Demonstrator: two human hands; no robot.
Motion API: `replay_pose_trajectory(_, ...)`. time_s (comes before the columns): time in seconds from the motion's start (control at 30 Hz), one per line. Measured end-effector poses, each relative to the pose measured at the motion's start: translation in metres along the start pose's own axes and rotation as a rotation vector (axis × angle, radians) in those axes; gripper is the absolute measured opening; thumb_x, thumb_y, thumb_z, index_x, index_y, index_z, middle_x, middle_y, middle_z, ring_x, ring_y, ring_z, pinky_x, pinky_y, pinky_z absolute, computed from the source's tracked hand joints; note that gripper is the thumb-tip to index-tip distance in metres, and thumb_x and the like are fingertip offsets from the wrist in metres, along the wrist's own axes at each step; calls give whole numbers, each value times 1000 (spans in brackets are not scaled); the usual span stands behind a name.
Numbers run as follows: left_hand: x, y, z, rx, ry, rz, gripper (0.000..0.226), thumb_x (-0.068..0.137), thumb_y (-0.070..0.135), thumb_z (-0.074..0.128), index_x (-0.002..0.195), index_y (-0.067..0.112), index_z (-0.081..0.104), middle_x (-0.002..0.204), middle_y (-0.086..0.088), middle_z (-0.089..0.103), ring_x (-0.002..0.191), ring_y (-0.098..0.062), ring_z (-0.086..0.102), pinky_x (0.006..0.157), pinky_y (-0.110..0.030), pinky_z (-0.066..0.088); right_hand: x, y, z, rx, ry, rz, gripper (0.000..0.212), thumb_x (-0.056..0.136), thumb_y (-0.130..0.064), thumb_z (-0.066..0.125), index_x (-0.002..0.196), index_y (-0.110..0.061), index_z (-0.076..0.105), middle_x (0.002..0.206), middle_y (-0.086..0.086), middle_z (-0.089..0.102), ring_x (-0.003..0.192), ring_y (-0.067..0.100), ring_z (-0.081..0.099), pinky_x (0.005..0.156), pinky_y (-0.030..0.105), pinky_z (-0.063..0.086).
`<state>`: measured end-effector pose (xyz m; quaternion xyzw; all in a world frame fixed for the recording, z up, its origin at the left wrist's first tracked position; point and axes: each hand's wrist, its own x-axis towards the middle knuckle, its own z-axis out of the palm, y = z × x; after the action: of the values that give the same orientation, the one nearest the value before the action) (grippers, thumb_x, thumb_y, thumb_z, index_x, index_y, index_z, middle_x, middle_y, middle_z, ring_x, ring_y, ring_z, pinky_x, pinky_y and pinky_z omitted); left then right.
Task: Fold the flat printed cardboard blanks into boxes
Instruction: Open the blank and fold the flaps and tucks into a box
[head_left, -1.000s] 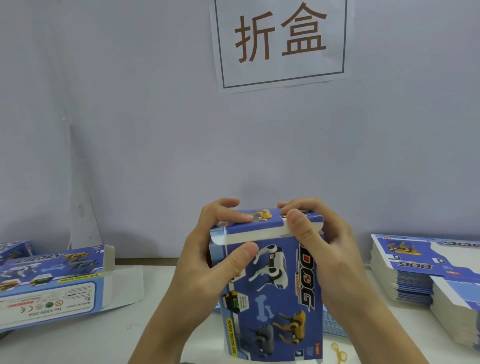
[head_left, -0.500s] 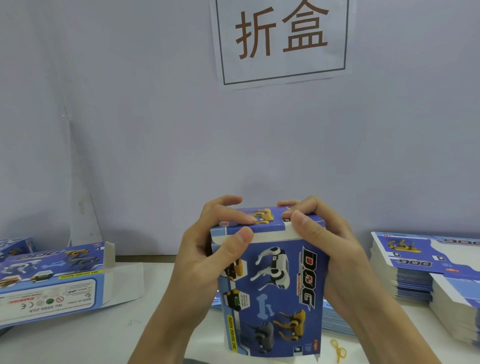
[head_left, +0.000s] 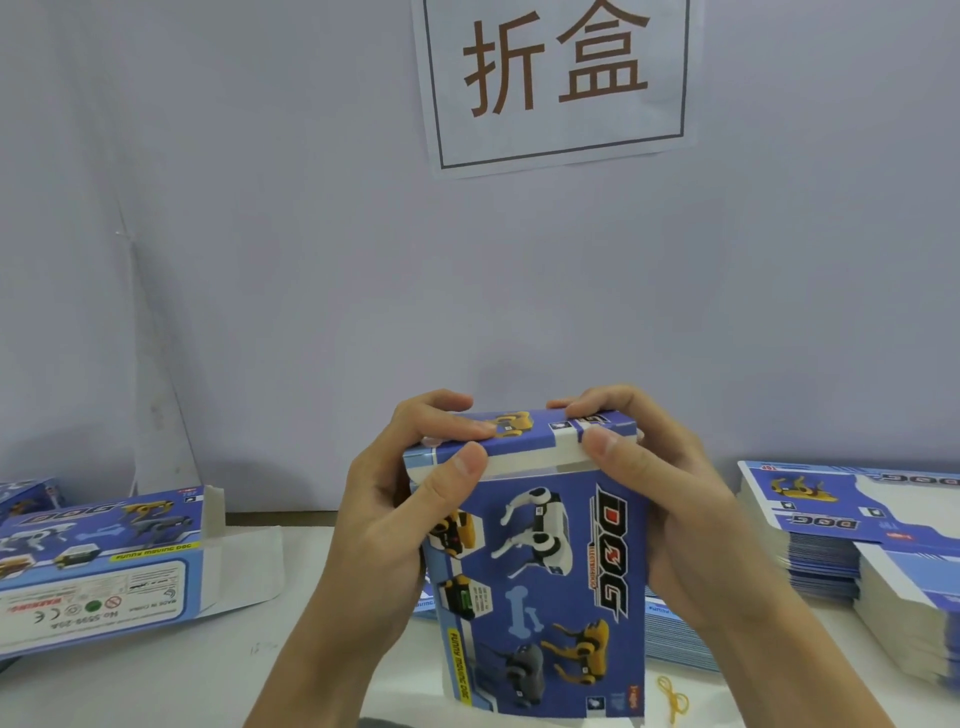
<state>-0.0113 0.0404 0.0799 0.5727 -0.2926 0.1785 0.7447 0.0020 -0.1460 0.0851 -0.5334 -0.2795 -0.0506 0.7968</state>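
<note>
A blue printed DOG box (head_left: 540, 582) stands upright in front of me, its front panel with robot dogs facing me. My left hand (head_left: 395, 509) grips its upper left corner, thumb on the white tuck edge and fingers over the top flap. My right hand (head_left: 660, 493) grips the upper right corner the same way, thumb pressing the flap's front edge. The top flap lies nearly flat over the opening. Stacks of flat blanks (head_left: 852, 525) sit at the right.
A folded box (head_left: 98, 566) lies on its side at the left with an open end flap. More flat blanks (head_left: 675, 634) lie behind the held box. A yellow rubber band (head_left: 672, 696) lies on the white table (head_left: 197, 675). A paper sign (head_left: 556, 78) hangs on the wall.
The top flap has been pushed further down and its white tuck edge has sunk toward the front panel. Both thumbs moved along the flap's front edge.
</note>
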Motion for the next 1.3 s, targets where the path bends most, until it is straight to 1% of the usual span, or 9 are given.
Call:
replay_pose_trajectory(0.2, 0, -2, 2, -7, -21, 2, 37, 71, 51, 84, 91, 22, 74, 126, 2, 59, 118, -26, 64, 68, -34, 60, -3, 3, -8, 63, -14, 55, 9, 69, -15, 67, 78, -19, 68, 123, 7, 67, 88, 37, 73, 63, 39, 62)
replay_pose_trajectory(0.4, -1, -1, 1, 130, -86, -8, 36, 69, 59, 82, 90, 30, 75, 131, 9, 54, 130, -28, 53, 74, -42, 61, -3, 6, -13, 82, -49, 99, 21, 54, -15, 69, 75, -17, 67, 125, 6, 65, 93, 40, 70, 70, 42, 56)
replay_pose_trajectory(0.53, -2, 4, 1, 231, -150, 16, 36, 68, 60, 81, 94, 37, 72, 133, 17, 50, 126, -20, 56, 64, -29, 60, -3, 6, -12, 99, -78, 101, 20, 61, -27, 68, 78, -17, 66, 126, 6, 65, 94, 39, 71, 69, 42, 58)
replay_pose_trajectory(0.7, -3, 2, 8, 331, -172, 53, 33, 70, 61, 78, 97, 44, 71, 133, 25, 44, 135, -20, 46, 73, -31, 62, -1, 6, -8, 80, -4, 49, 15, 74, -26, 68, 82, -18, 58, 118, 8, 67, 85, 34, 72, 61, 39, 60)
replay_pose_trajectory(0.77, -3, -1, 12, 340, -128, 84, 33, 72, 65, 74, 96, 42, 71, 133, 20, 46, 134, -16, 47, 71, -27, 61, 0, 8, -5, 68, 23, 30, 16, 73, -24, 69, 82, -18, 56, 113, 5, 68, 82, 32, 72, 57, 36, 60)
replay_pose_trajectory(0.9, -2, -8, 11, 338, -25, 106, 10, 88, 42, 64, 89, 38, 73, 127, 13, 53, 128, -20, 53, 74, -36, 62, 1, 12, -6, 66, 41, 35, 6, 77, -22, 64, 78, -20, 58, 114, 1, 68, 79, 31, 73, 56, 35, 59)
replay_pose_trajectory(1.0, -1, -8, 7, 317, -19, 103, 17, 86, 48, 62, 90, 36, 73, 128, 14, 54, 127, -22, 54, 77, -38, 62, 0, 12, -6, 57, -17, 21, 19, 77, -32, 76, 81, -23, 60, 118, -1, 69, 84, 33, 74, 59, 37, 61)
replay_pose_trajectory(1.13, -2, -1, -2, 262, -88, 70, 39, 68, 59, 82, 97, 36, 72, 139, 12, 49, 124, -23, 58, 71, -37, 62, -1, 11, 1, -89, -69, -28, 43, 69, -64, 80, 86, -29, 62, 105, -5, 74, 80, 36, 76, 59, 43, 62)
replay_pose_trajectory(1.3, 0, -6, -3, 307, 12, 99, 29, 63, 54, 85, 84, 37, 76, 129, 14, 58, 127, -23, 56, 77, -42, 61, 1, 13, 2, -66, -41, -41, 44, 61, -61, 86, 82, -24, 75, 123, -9, 65, 97, 29, 74, 66, 36, 60)
